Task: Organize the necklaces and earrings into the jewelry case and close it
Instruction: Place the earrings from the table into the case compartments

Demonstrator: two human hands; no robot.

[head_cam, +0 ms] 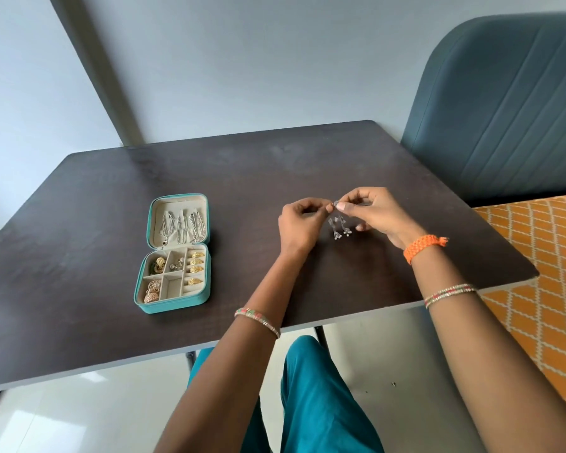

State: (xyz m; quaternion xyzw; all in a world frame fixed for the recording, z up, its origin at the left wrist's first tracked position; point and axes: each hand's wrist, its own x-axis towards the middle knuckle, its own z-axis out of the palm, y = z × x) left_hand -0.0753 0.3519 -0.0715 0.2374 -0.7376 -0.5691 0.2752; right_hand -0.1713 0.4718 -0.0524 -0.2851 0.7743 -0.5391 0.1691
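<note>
Silver dangling earring (339,228), frame centre: pinched by left hand (299,223) and right hand (373,212); teal zip jewelry case (174,253) lies unlidded, centre left.

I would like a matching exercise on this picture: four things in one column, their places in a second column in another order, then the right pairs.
Things
1. necklaces
2. gold earrings
3. silver earring
4. jewelry case

Places
A. pinched between left hand and right hand
B. open on the table
C. in the case lid
D. in the right-hand compartments of the case base

Pairs: 1-C, 2-D, 3-A, 4-B
</note>
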